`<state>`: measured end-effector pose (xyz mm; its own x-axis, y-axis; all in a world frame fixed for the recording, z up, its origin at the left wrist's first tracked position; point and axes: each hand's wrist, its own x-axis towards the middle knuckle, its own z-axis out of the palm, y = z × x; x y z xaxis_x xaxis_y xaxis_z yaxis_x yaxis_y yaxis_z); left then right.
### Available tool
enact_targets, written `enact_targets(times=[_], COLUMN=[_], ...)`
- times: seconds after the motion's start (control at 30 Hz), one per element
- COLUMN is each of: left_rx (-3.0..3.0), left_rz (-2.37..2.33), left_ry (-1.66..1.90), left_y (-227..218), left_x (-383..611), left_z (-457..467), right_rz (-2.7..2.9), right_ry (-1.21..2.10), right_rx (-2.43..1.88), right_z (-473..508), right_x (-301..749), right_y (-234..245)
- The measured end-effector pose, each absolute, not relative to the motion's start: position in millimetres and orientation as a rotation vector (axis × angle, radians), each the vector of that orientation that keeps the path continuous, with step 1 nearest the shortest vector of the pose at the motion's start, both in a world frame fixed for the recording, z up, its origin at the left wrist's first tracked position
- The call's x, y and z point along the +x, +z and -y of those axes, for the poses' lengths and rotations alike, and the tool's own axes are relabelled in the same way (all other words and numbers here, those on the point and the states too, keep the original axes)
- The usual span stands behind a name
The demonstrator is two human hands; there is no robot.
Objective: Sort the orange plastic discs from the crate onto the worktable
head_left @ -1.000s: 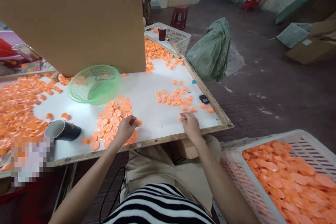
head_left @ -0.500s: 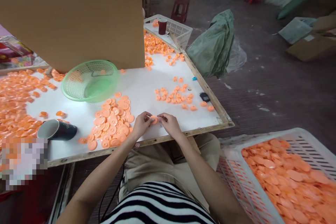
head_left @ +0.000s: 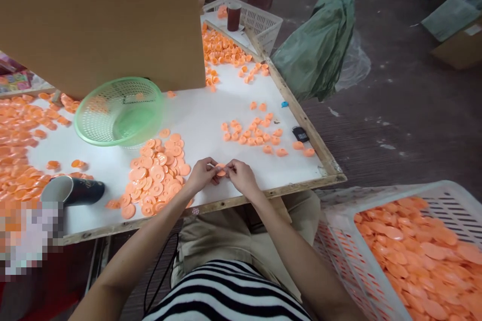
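Observation:
Near the front edge of the white table (head_left: 188, 110), my left hand (head_left: 204, 174) and my right hand (head_left: 239, 176) meet at a small orange plastic disc (head_left: 221, 170). The fingertips of both hands are closed on it from either side, and they cover part of it. Just left of my left hand lies a pile of flat round orange discs (head_left: 156, 175). Beyond my right hand, small orange cup-shaped pieces (head_left: 250, 133) are scattered on the white surface.
A green perforated basin (head_left: 120, 110) stands before a large cardboard sheet (head_left: 105, 20). A dark mug (head_left: 85, 191) lies on its side at left by more orange pieces (head_left: 15, 150). At right, a white crate (head_left: 444, 190) holds many orange pieces. A black key fob (head_left: 300, 134) lies near the wooden edge.
The camera view has tilted down and shifted slightly. Both hands stay together on the orange disc, with only small finger movement.

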<state>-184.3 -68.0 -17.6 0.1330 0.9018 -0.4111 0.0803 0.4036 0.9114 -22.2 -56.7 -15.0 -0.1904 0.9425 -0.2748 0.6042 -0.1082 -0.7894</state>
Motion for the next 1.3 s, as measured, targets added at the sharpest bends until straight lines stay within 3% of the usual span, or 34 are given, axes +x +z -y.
enact_targets(times=[0.23,0.37,0.6,0.87,1.1,1.3], left_rx=[1.005,0.991,0.895,0.929,1.159,1.554], left_rz=[-1.324,-1.379,-1.47,-1.51,-1.364,-1.457], left_ry=[0.665,0.55,0.415,0.425,0.724,0.76], left_y=[-9.9,-8.9,-7.1,-2.7,-11.6,-4.2], left_x=[-181.8,-180.7,-175.4,-174.7,-159.8,-164.3], left_z=[65.2,58.7,48.5,50.0,75.6,70.6], right_rz=[1.871,2.001,2.087,2.035,1.827,0.91], right_ry=[1.328,1.32,1.829,1.832,1.285,0.763], right_rx=[-1.649,-1.844,-1.907,-1.805,-1.65,-1.571], right_z=[51.0,38.5,10.7,12.2,61.6,128.0], right_x=[-15.4,-17.4,-22.6,-22.7,6.3,126.9], right_y=[-12.6,-4.9,8.1,12.8,-1.2,4.7])
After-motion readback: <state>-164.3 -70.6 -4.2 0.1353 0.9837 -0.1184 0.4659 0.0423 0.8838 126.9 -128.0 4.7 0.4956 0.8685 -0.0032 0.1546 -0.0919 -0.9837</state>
